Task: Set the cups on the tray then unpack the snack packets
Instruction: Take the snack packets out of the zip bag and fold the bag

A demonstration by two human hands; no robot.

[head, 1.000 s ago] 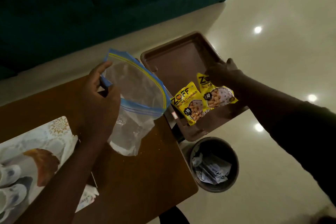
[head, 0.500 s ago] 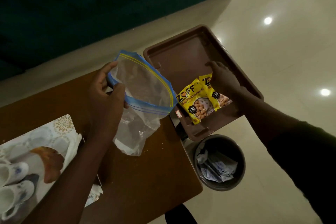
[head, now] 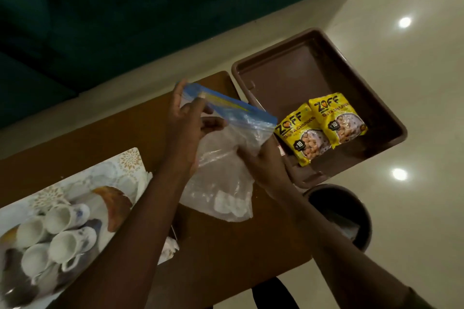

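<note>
A clear zip bag [head: 226,158] with a blue and yellow seal hangs over the wooden table [head: 226,258]. My left hand [head: 185,128] pinches its sealed top edge at the left. My right hand [head: 263,160] grips the bag's right side lower down. Two yellow snack packets [head: 321,128] lie side by side in the brown plastic tray [head: 288,78], which sits past the table's right end. Several white cups [head: 55,236] stand on a patterned tray [head: 125,165] at the table's left.
A dark round waste bin [head: 349,216] with paper in it stands on the pale floor below the brown tray. A dark green sofa [head: 125,7] runs along the far side. White crumpled paper [head: 170,246] lies beside the patterned tray.
My right hand has left the packets in the brown tray and come back to grip the zip bag. The bag's mouth, held wide before, is now flattened shut between both hands.
</note>
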